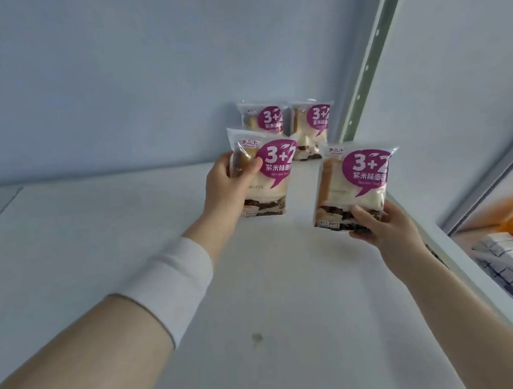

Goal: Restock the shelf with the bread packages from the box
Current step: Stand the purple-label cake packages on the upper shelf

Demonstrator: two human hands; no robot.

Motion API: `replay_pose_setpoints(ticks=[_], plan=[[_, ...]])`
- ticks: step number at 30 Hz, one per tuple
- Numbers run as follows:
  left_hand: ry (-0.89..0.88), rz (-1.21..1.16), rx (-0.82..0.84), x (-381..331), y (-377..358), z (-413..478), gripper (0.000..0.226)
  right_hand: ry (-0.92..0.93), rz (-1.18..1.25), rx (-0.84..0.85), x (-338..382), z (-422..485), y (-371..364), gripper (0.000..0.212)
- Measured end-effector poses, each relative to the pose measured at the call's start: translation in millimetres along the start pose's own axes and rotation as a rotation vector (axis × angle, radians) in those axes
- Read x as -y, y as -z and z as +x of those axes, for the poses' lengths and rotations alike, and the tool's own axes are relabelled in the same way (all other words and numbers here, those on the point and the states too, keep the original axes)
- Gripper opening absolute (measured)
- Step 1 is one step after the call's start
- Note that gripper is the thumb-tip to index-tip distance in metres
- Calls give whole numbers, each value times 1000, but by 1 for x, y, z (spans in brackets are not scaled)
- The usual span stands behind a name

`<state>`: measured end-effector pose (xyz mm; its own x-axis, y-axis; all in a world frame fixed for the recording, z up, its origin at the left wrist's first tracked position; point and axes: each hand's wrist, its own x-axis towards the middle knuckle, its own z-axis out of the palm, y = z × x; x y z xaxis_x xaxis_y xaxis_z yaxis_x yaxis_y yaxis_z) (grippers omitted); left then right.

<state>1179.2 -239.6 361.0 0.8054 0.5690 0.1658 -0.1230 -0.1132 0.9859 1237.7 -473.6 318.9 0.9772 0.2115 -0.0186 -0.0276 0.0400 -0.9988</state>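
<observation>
1. Both hands are seen raised over the white shelf (271, 282), each grasping one bread package.
2. A package (263, 176) is gripped at its left edge by the left hand (228, 184), thumb across the front; a white band (176, 284) is worn on that forearm.
3. A second package (355, 183) is pinched at its bottom right corner by the right hand (384, 226) and is held upright near the shelf's right edge.
4. A small dark spot (257, 338) is seen on the shelf surface between the forearms.
5. Further back, two stocked packages (263, 119) (311, 126) are stood upright side by side at the rear wall; their lower parts are hidden behind the left-hand package.
6. A perforated green upright (367, 60) is set just right of them.
7. At far right, below the shelf edge, orange and grey goods (508, 252) are visible, blurred.
</observation>
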Motion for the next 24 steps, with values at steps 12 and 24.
replay_pose_setpoints(ticks=[12,24], plan=[[-118,102,-62,48,-54,137,32,172,-287,33,-20,178,-24,25],[-148,266,-212,63,-58,136,35,200,-444,-39,-25,195,-24,33]])
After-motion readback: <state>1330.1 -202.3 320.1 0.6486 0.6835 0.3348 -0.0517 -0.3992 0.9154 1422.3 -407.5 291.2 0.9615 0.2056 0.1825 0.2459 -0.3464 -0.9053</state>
